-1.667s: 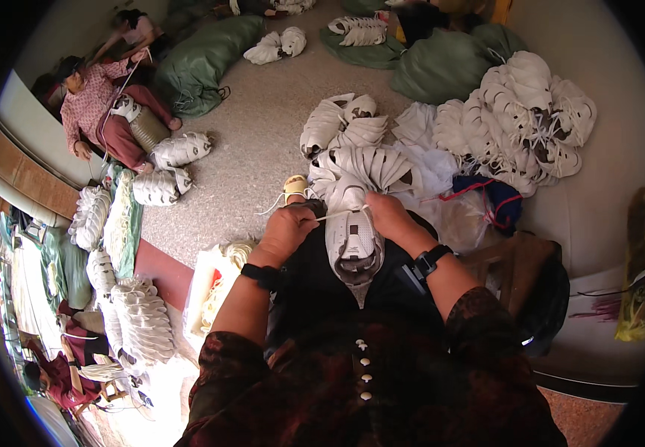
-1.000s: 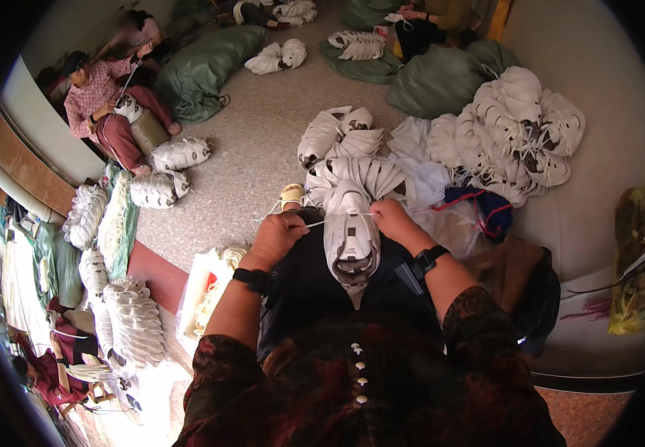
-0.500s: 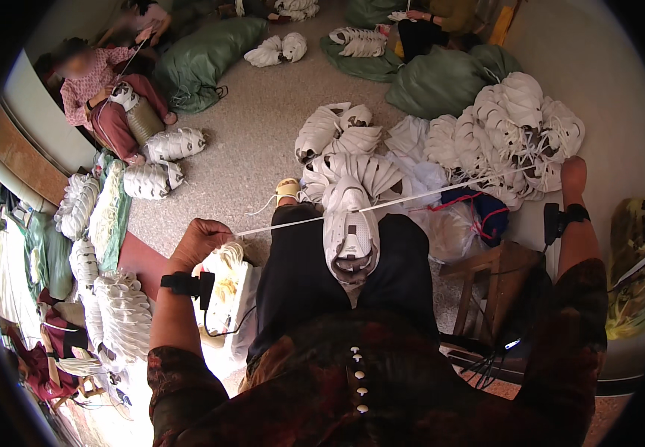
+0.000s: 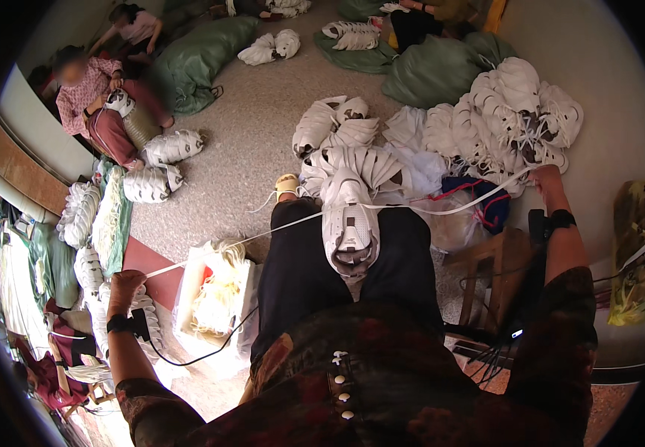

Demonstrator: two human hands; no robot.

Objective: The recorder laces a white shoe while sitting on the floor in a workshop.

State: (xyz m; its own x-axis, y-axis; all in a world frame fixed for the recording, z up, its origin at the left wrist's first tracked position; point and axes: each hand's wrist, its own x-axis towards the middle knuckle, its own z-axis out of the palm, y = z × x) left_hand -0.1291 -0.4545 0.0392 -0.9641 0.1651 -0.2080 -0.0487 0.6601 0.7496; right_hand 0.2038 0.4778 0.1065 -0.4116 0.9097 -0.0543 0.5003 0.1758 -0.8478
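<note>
A white sneaker upper [image 4: 350, 223] lies between my thighs, its heel opening toward me. One white shoelace [image 4: 263, 233] passes through it and runs out to both sides. Far out to the left, my left hand [image 4: 125, 288] is closed on one end, and that length is stretched straight. My right hand [image 4: 548, 181], held out at the right by a heap of white uppers [image 4: 505, 112], is closed on the other length, which sags in a curve. Just beyond my knees lie bundled white uppers [image 4: 356, 170].
Left of my leg stands an open box [image 4: 244, 298] of pale laces. A wooden stool [image 4: 490, 279] is at my right, with cables beside it. Green sacks [image 4: 430, 78] lie farther off. A seated co-worker [image 4: 102, 104] handles a white upper at the far left.
My left hand has swung outward to the left and nearer, lengthening the lace on that side. My right hand has come slightly inward and nearer, and its length has gone from taut to slack.
</note>
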